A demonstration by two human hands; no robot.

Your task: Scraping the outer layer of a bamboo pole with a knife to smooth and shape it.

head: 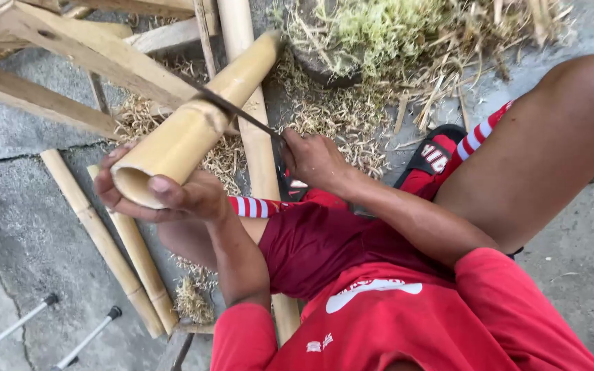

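cracked concrete ground (29, 227) strewn with shavings (331, 117); left hand (166, 196) clamped around the hollow bamboo culm (194, 127), empty inside, while right hand (314, 161) grips a knife (232, 110) laid across it.

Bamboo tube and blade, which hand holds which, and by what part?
The left hand grips the bamboo tube at its open near end; the right hand holds the blade by its handle end.

Bright, even daylight fills the head view, with only soft shadows on the concrete ground (22, 227). No glare. Focus is mostly sharp, though edges bend outward from wide-angle distortion.
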